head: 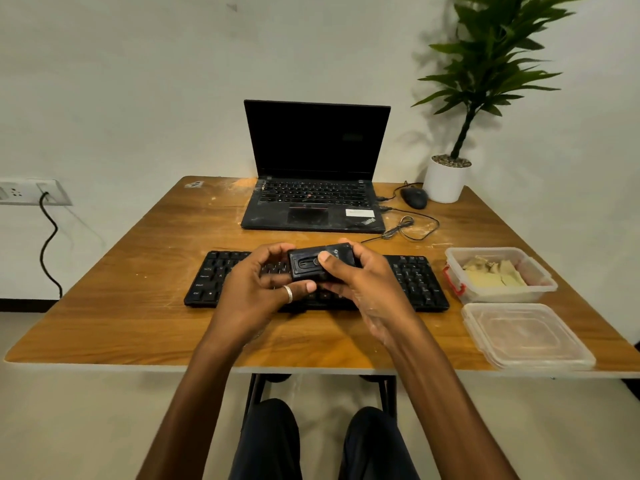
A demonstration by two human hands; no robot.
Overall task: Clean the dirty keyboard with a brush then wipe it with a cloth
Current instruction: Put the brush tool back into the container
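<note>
A black keyboard [412,278] lies across the middle of the wooden table [138,265], its centre hidden by my hands. Both hands hold a small black box-like brush tool [311,266] just above the keys. My left hand [256,289], with a ring on one finger, grips its left end. My right hand [360,278] wraps its right side, thumb pressed on top. No bristles are visible. Yellowish cloths [491,273] sit in an open clear container [540,289] to the right of the keyboard.
A dusty open laptop [315,202] stands behind the keyboard, with a wired mouse [414,197] and a potted plant [446,181] at the back right. The container's lid [526,336] lies at the front right edge. A wall socket [31,192] is on the left.
</note>
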